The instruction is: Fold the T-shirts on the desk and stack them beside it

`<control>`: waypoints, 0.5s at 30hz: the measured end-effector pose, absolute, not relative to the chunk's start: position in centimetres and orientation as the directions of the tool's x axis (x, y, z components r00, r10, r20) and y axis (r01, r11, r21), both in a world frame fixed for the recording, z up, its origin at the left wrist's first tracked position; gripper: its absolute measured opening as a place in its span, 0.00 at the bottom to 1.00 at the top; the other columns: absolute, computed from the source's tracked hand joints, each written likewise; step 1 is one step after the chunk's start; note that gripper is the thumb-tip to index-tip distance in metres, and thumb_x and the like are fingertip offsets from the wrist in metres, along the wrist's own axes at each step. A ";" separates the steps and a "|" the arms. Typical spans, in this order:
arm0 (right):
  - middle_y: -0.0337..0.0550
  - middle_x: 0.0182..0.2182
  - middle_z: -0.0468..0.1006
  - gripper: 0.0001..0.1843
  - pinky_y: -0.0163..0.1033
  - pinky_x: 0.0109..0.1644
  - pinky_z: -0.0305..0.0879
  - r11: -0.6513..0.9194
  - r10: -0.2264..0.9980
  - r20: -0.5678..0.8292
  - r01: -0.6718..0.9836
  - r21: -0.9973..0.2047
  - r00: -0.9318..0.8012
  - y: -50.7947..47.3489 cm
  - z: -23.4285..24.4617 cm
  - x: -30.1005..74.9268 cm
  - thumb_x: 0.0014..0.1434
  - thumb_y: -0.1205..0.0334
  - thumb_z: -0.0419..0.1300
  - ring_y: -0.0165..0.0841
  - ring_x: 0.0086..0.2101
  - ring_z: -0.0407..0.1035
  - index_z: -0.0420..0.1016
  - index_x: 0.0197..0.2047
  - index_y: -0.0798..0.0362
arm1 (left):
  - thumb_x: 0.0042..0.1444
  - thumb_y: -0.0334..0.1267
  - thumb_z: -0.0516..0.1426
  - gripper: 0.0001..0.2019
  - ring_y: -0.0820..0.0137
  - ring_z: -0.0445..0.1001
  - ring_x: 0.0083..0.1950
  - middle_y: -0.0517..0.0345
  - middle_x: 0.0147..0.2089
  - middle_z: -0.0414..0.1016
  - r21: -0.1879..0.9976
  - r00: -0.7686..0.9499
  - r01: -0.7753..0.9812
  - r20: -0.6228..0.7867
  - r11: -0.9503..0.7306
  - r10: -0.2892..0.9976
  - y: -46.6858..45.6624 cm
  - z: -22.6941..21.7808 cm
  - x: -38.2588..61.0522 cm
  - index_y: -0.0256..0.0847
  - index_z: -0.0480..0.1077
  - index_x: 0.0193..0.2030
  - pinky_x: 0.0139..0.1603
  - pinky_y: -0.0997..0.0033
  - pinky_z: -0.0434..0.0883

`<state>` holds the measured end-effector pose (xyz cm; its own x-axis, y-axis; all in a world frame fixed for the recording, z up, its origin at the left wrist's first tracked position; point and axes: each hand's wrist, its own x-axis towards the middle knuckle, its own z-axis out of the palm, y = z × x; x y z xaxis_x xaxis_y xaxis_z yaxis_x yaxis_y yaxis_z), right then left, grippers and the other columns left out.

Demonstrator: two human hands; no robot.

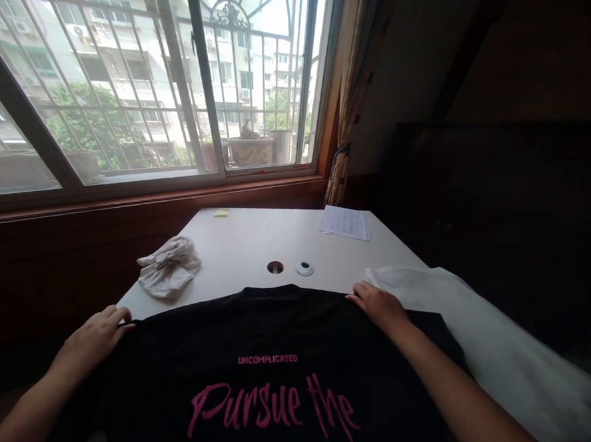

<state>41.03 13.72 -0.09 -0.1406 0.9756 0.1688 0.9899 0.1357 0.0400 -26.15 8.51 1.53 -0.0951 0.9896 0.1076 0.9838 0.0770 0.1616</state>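
Note:
A black T-shirt (262,330) with pink lettering lies spread flat on the white table (246,240), its collar pointing away from me. My left hand (95,336) rests on the shirt's far left shoulder corner, fingers curled over the fabric edge at the table's left side. My right hand (378,306) lies on the far right shoulder, fingers bent and pressing on the cloth edge. Whether either hand pinches the fabric or only presses it is hard to see.
A crumpled white garment (169,267) lies at the table's left. A white cloth (488,342) drapes over the right edge. Farther back are a paper sheet (344,222), a yellow sticky note (221,213), a cable hole (275,267) and its cap (304,268). A barred window stands behind.

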 end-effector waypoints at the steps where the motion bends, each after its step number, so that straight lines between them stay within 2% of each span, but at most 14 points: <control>1: 0.42 0.41 0.78 0.14 0.38 0.32 0.60 0.138 0.975 0.170 0.989 0.044 -0.144 13.8 0.1 41.0 0.71 0.49 0.51 0.36 0.34 0.74 0.72 0.41 0.48 | 0.60 0.50 0.50 0.18 0.52 0.73 0.46 0.49 0.46 0.75 0.121 -0.061 0.992 0.110 0.047 0.992 8.8 1.7 -25.7 0.44 0.75 0.46 0.36 0.60 0.71; 4: 0.45 0.42 0.77 0.11 0.40 0.40 0.64 0.178 0.961 0.207 0.983 0.048 -0.184 13.9 0.8 40.8 0.70 0.52 0.54 0.39 0.41 0.72 0.74 0.44 0.48 | 0.60 0.46 0.48 0.21 0.49 0.71 0.51 0.45 0.52 0.72 0.068 0.033 0.997 0.164 -0.045 0.986 10.2 1.9 -23.4 0.43 0.76 0.51 0.43 0.54 0.72; 8: 0.49 0.45 0.77 0.11 0.49 0.53 0.63 0.285 0.935 0.246 0.954 -0.098 -0.254 14.5 1.8 39.0 0.67 0.60 0.57 0.45 0.49 0.68 0.76 0.49 0.50 | 0.64 0.50 0.49 0.20 0.53 0.70 0.54 0.49 0.53 0.73 0.169 0.222 0.951 0.215 -0.260 0.951 13.0 1.9 -18.4 0.45 0.76 0.51 0.56 0.55 0.69; 12: 0.46 0.46 0.77 0.10 0.45 0.55 0.65 0.371 0.921 0.205 0.903 -0.215 -0.330 16.2 1.3 35.6 0.66 0.59 0.58 0.41 0.48 0.69 0.78 0.48 0.48 | 0.65 0.53 0.51 0.20 0.54 0.70 0.55 0.50 0.53 0.75 0.259 0.378 0.874 0.170 -0.412 0.910 15.9 1.5 -12.5 0.45 0.76 0.52 0.59 0.54 0.67; 15: 0.44 0.46 0.78 0.11 0.43 0.54 0.66 0.400 0.914 0.190 0.874 -0.276 -0.358 17.6 0.1 33.1 0.66 0.56 0.61 0.39 0.48 0.70 0.78 0.50 0.48 | 0.65 0.53 0.52 0.19 0.56 0.72 0.51 0.49 0.49 0.76 0.315 0.455 0.830 0.097 -0.461 0.885 17.4 1.2 -9.2 0.43 0.76 0.50 0.55 0.57 0.69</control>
<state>33.09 17.62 0.09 -0.3579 0.9142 0.1902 0.8740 0.3997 -0.2765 -9.19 17.40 1.16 0.4554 0.8851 0.0966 0.8296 -0.4612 0.3147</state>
